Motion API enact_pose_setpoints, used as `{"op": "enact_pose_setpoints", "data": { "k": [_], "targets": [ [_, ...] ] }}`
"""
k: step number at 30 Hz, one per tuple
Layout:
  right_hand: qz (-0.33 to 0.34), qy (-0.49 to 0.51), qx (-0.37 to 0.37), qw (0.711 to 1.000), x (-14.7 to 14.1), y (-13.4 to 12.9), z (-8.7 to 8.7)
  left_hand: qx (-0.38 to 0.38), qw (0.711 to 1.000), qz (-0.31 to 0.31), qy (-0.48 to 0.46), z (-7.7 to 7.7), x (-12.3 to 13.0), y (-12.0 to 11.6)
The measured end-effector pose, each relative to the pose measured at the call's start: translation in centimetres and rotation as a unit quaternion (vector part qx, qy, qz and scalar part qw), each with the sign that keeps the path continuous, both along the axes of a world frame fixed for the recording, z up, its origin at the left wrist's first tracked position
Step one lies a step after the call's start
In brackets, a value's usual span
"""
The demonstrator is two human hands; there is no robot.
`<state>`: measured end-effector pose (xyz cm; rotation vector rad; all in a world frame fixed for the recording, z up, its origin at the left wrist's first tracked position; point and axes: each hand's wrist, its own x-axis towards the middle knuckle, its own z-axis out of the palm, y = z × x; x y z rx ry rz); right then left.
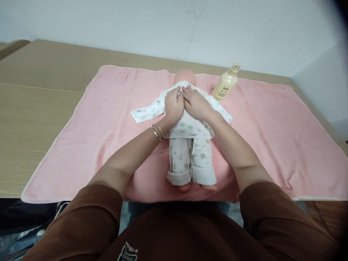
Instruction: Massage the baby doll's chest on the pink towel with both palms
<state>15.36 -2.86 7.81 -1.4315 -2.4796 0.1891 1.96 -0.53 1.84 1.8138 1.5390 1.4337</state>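
Left hand and right hand lie together, backs up, on the upper body of a clothed doll, their fingertips meeting near its neckline; whether they pinch any of the fabric cannot be told, since the palms are hidden. The doll lies lengthwise under the grip, its bald head just beyond the fingertips and its legs towards the person. Its white top has small printed animal heads and spreads around both hands, with a sleeve reaching out to each side. The matching trousers have turned-up cuffs, and bare feet poke out below them.

Beyond the right hand, near the doll's shoulder, is a pale yellow pump bottle. Its label carries a dark emblem and several short lines of lettering, too small to read. Doll and bottle are both on a pink cloth, which covers much of a wooden table. Two thin bangles circle the left wrist. On the person's brown shirt, a dark-and-white print sits beside a few upside-down letters, not clearly legible. Behind the table, a pale wall shows jagged dark lines.
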Motion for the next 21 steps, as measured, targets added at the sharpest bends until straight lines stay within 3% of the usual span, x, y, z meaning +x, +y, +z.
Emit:
{"op": "enact_pose_setpoints", "data": {
  "k": [3,6,8,11,13,15,17,21],
  "targets": [
    [-0.077,0.048,-0.024,0.996,1.8,2.0,-0.3,0.001,1.000,-0.010,0.011,-0.1,0.1,0.0],
    [-0.179,0.022,-0.011,0.984,1.5,1.4,-0.6,0.013,1.000,-0.018,-0.001,-0.4,0.1,0.1],
    [-0.171,-0.010,0.027,0.985,0.3,-0.1,-0.7,0.022,0.999,-0.018,-0.019,-0.7,0.1,0.1],
    [-0.067,-0.022,0.054,0.996,-1.2,-1.3,-0.9,0.032,0.998,-0.020,-0.046,-1.1,0.0,0.2],
    [-0.004,-0.001,0.041,0.999,-0.9,-0.5,-1.0,0.031,0.998,-0.027,-0.057,-1.2,0.0,0.2],
    [0.018,0.040,0.024,0.999,0.3,1.0,-1.1,0.026,0.997,-0.034,-0.060,-1.2,-0.1,0.2],
    [0.004,0.079,0.007,0.997,1.7,2.4,-1.1,0.020,0.998,-0.034,-0.056,-1.1,-0.1,0.2],
    [-0.127,0.069,0.004,0.990,1.9,1.9,-1.3,0.012,0.998,-0.031,-0.058,-0.9,0.0,0.2]
  ]
}}
